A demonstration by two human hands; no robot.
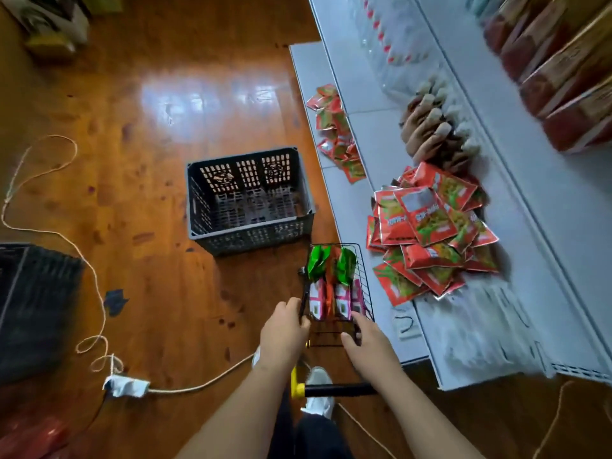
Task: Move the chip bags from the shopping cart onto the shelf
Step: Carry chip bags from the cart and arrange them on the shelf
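Both forearms reach fwd from the bottom edge, above a white shoe (318,392) and dark trouser legs. Just past the shoe is the cart's black push bar w/ yellow end cap (334,389).

Left hand (284,329) is on the left rim of the small black wire shopping cart (366,283), fingers (293,308) curled around the rim wire. Right hand (366,337) sits at the cart's near right corner, fingers (353,326) narrow and touching the wire; can't tell if they grip it or a bag.

Chip bags (331,279) are inside the cart, standing on edge, packed side by side: pink/white lower parts toward the hands, green tops at the far end, one orange-red bag between.

Cart stands on the wood floor (149,144), just beside the white shelf (374,134) on the right. On a shelf level right of the cart: a loose pile of red snack packets (430,226). Further along, brown items, blurred, then clear bottles w/ red caps (394,51). Smaller scatter of red packets (334,127) on the lowest ledge.

Left of the cart, slightly beyond: grey slatted plastic crate (248,200) on the floor. A cord (96,279) loops across the floor at left, near a dark crate (29,306) at the left edge.
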